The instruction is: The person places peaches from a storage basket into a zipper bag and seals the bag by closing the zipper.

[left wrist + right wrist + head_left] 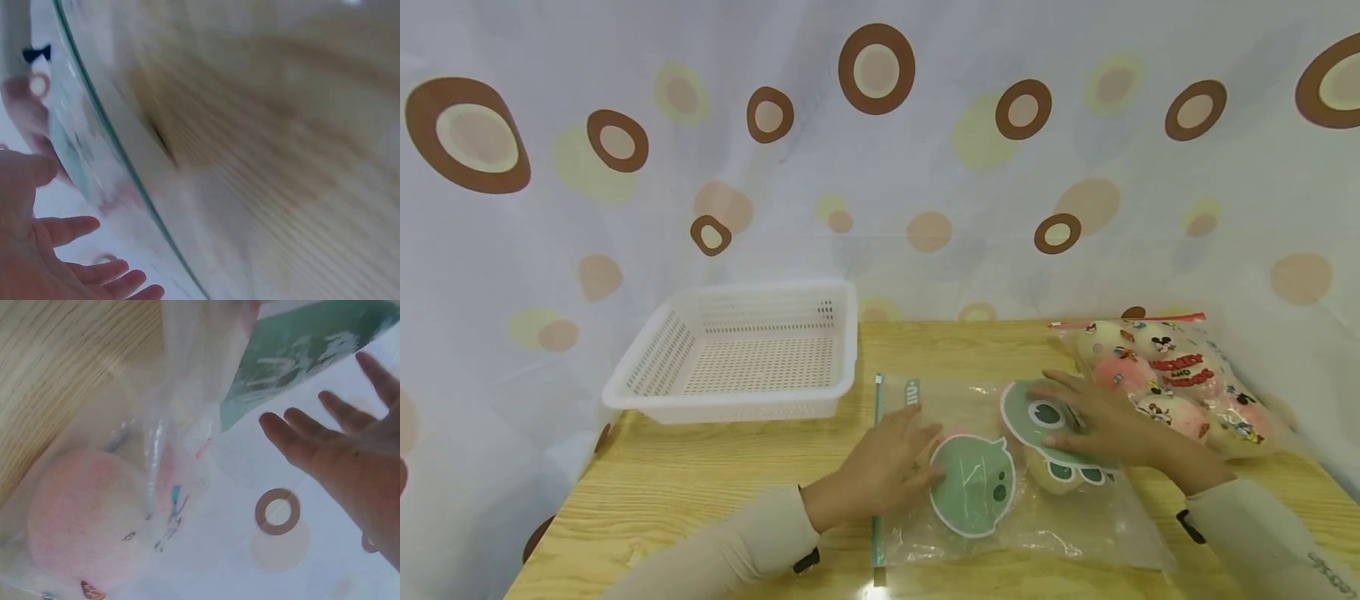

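A clear zip bag (1067, 533) with green cartoon prints lies flat on the table, its green zip strip (877, 550) toward the left. Rounded pinkish and yellowish things show dimly inside. My left hand (887, 471) is over the bag's left part, beside the round green print (973, 487); its fingers are extended in the left wrist view. Over the upper right print (1026, 417) my right hand (1101, 421) spreads its fingers, straight in the right wrist view. Neither hand grips anything; whether the fingertips touch the plastic is unclear.
A white perforated plastic basket (730, 408) stands at the back left. Toward the back right sits a second clear bag (1183, 367) with a red zip, holding several round, peach-like things. A patterned curtain (925, 167) hangs behind the wooden table (700, 475).
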Available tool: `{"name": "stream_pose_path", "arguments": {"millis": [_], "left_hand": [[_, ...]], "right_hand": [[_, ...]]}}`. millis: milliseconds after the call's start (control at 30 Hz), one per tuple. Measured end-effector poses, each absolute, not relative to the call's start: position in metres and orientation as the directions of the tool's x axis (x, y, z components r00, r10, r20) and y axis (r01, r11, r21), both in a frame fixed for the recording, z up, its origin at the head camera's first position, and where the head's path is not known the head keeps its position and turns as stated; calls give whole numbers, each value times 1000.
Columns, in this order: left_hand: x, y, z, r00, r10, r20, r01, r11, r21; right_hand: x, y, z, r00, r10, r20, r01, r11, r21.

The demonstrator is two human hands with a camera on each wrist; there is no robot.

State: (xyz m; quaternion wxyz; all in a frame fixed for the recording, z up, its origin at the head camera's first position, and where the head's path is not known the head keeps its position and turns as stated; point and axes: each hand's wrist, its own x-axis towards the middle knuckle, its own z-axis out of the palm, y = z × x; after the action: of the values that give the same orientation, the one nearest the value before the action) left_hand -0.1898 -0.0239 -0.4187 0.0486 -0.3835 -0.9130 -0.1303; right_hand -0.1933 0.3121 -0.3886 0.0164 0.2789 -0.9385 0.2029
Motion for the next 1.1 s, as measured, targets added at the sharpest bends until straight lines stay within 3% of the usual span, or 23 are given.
{"name": "stream_pose_path", "arguments": {"millis": [233, 433, 533, 733, 933, 1033, 1100], "left_hand": [[-160, -11, -417, -443, 880, 173, 887, 458, -57], [-164, -13, -425, -394, 899, 189, 876, 430, -219], [-174, -13, -428, -402, 900, 171, 859, 435, -269], [-210, -9, -425, -488, 863, 132, 780, 499, -378], [-255, 1, -416, -556, 809, 192, 658, 569, -493], [-264, 5, -415, -618, 738, 271, 630, 671, -391], [-259, 7, -414, -683, 662, 308, 609, 749, -259]], "right_hand": [[-185, 307, -394, -786, -613, 80, -595, 715, -367], [-178, 307, -397, -819, -571, 50, -565, 788, -246], [-174, 307, -399, -843, -538, 23, -525, 812, -253], [-166, 299, -406, -873, -480, 86, -486, 847, -216], [-159, 288, -409, -820, -541, 187, -567, 811, -142], [-160, 285, -409, -768, -593, 243, -627, 774, -91], [-162, 284, -408, -749, -605, 269, -645, 759, -91]]}}
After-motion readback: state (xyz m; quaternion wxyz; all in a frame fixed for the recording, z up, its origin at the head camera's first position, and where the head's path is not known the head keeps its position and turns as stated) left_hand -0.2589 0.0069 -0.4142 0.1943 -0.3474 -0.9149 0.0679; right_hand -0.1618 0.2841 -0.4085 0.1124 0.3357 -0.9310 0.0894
